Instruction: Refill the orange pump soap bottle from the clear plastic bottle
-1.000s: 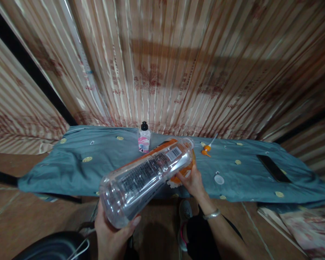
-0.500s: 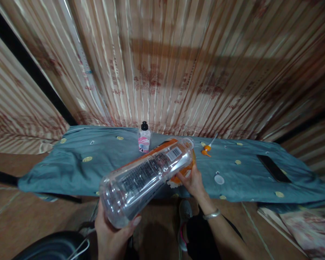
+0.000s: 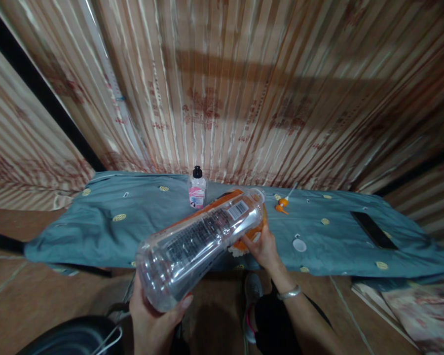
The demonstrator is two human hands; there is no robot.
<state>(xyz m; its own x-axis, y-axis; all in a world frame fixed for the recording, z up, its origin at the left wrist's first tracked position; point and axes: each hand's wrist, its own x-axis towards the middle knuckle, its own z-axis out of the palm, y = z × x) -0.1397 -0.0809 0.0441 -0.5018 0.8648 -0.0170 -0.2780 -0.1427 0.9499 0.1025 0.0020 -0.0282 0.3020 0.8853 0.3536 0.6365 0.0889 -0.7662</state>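
A large clear plastic bottle [image 3: 192, 246] with a printed label and barcode lies slanted across my view, its base at lower left and its mouth at upper right. My left hand [image 3: 157, 308] is wrapped around the base end. My right hand [image 3: 262, 247] grips an orange bottle [image 3: 249, 236] close to the clear bottle's mouth; most of it is hidden behind the clear one. Whether anything flows between them I cannot tell. Beyond them stands a small clear bottle [image 3: 197, 192] with a black cap and pink label. An orange pump head [image 3: 281, 203] with a pale tube lies to the right.
Teal patterned cloth [image 3: 151, 217] covers the long surface before me. On its right side are a black phone-like slab [image 3: 373, 230] and a white disc [image 3: 299, 245]. A striped curtain [image 3: 222, 98] hangs behind. A dark round object [image 3: 74, 337] is at lower left.
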